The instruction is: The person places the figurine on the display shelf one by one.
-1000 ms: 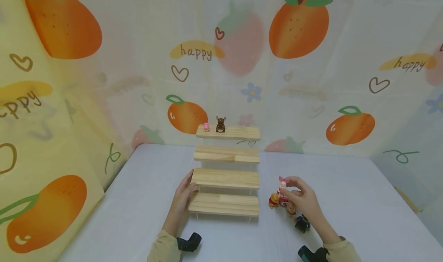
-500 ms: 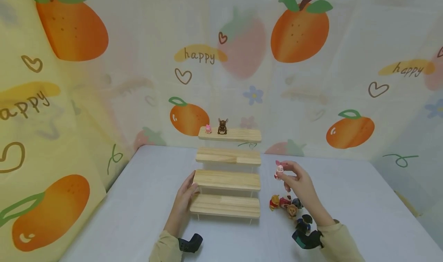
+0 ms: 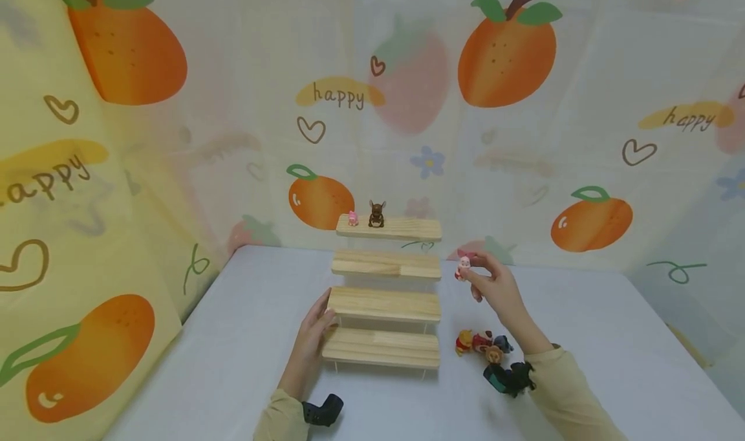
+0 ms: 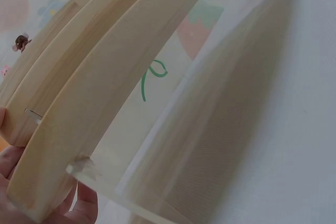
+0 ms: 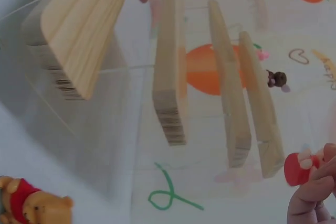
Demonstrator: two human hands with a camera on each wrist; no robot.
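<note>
A four-tier wooden display stand [image 3: 387, 303] with clear side supports stands mid-table. My left hand [image 3: 310, 337] grips its left end at the lower tiers; fingers [image 4: 84, 203] show round a board in the left wrist view. To the right of the upper tiers, my right hand [image 3: 496, 291] pinches a pink, long-eared piglet figurine [image 3: 462, 268] between thumb and fingers, raised off the table. Its red lower part [image 5: 295, 170] shows in the right wrist view. On the top board sit a small pink figurine [image 3: 352, 218] and a brown big-eared figurine [image 3: 376, 215].
Right of the stand lie several figurines close together: a yellow bear in red [image 3: 464, 342], a brown-maned one [image 3: 493, 355] and a dark blue one [image 3: 504, 344]. The right wrist's black camera mount [image 3: 507, 379] overlaps the nearest part. A fruit-printed curtain [image 3: 407, 85] hangs behind.
My right hand has lifted the piglet figurine from the group and carried it up and away toward the upper tiers. My left hand keeps its grip on the stand.
</note>
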